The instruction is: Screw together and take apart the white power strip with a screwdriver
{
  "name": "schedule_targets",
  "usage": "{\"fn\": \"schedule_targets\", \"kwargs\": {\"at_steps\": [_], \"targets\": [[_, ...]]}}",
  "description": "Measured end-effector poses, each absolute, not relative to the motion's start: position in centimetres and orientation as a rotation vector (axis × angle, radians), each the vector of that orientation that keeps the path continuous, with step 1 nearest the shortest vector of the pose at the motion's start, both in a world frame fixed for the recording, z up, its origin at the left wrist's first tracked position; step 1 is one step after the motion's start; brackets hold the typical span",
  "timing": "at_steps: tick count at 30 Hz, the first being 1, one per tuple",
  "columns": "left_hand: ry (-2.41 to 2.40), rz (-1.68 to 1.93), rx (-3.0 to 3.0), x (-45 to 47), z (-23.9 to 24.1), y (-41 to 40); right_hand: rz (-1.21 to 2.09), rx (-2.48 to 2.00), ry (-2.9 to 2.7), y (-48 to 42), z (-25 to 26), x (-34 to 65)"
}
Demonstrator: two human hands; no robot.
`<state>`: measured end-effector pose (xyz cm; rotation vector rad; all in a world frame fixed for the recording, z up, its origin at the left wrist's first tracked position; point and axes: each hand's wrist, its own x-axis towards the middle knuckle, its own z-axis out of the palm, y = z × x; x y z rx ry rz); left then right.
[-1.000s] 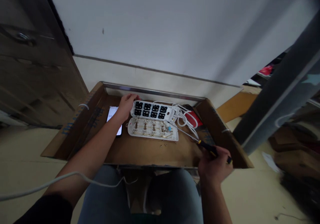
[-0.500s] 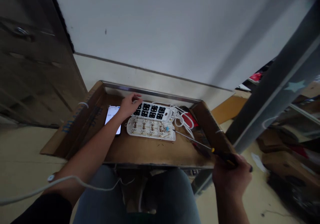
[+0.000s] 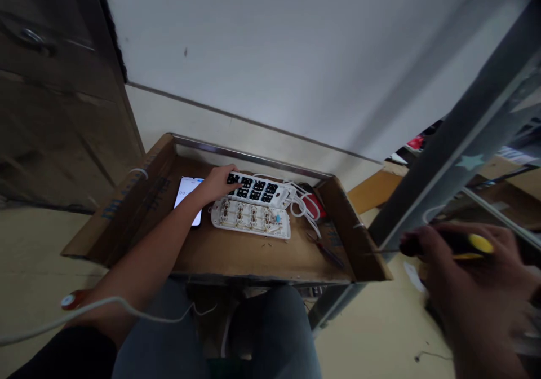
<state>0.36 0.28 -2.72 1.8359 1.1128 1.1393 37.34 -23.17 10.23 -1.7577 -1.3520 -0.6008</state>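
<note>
My left hand point(image 3: 220, 183) is closed round the left end of an opened power strip's white half with black socket inserts point(image 3: 257, 189), which lies toward the back of a cardboard tray. Just in front of it lies the other white half point(image 3: 249, 218), its metal contact strips and a small blue part showing. Out past the tray's right side, my right hand point(image 3: 477, 277) grips a screwdriver point(image 3: 454, 245) with a black and yellow handle; its thin shaft points left, smeared by motion. Small loose screws point(image 3: 267, 245) lie before the front half.
The cardboard tray point(image 3: 359, 238) has raised sides. A lit phone point(image 3: 196, 219) lies by my left forearm. White cable point(image 3: 310, 210) coils at the right near a red object point(image 3: 316, 204), with a slim tool point(image 3: 329, 253) in front. A grey post point(image 3: 422, 170) rises right of the tray.
My right hand has swung right and up with the screwdriver, whose tip has left the front half's right end. My left hand now grasps the socket half's end, its thumb on top.
</note>
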Motion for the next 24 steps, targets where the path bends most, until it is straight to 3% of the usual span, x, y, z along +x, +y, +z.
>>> {"fn": "schedule_targets", "kwargs": {"at_steps": [4,9,15,24], "targets": [[1.094,1.134,1.855,0.6,-2.4,0.1,-0.29,-1.847,-1.783,-20.1,9.3,34.5],[1.1,1.13,1.884,0.6,-2.4,0.1,0.27,-2.057,-2.315,-16.0,4.4,31.3],[1.123,1.174,1.878,1.2,-2.8,-0.2,0.195,-2.435,-2.3,-13.6,2.1,29.7],[1.139,1.317,1.777,2.1,-3.2,0.0,0.01,-2.583,-2.266,-13.6,2.4,31.0]]}}
